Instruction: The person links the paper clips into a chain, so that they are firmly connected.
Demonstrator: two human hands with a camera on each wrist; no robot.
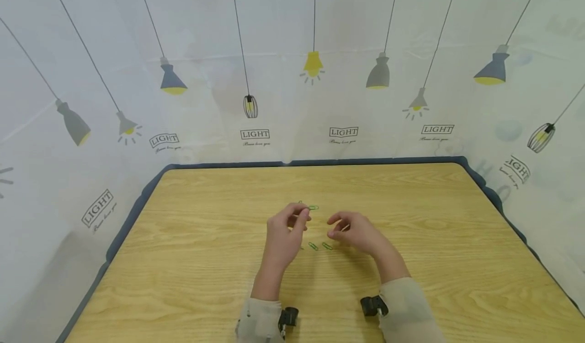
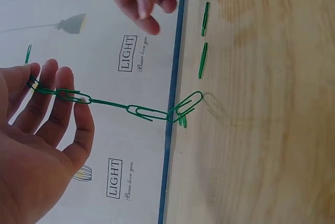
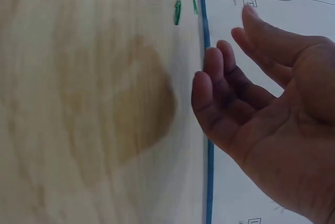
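Note:
My left hand (image 1: 282,236) pinches the upper end of a chain of green paper clips (image 2: 109,103) between thumb and fingertips. In the left wrist view the linked clips run across the fingers and dangle toward the table. A single green clip (image 1: 313,208) sticks out past the left fingertips in the head view. My right hand (image 1: 358,233) hovers a short way to the right, fingers loosely bent, with nothing in it. Below and between the hands lie two loose green paper clips, the left one (image 1: 313,246) and the right one (image 1: 327,246).
The wood-grain table (image 1: 205,262) has a dark blue edge (image 1: 365,161) along its back and sides. Behind it hangs a pale sheet (image 1: 283,28) printed with lamps. A small black camera is strapped at each wrist.

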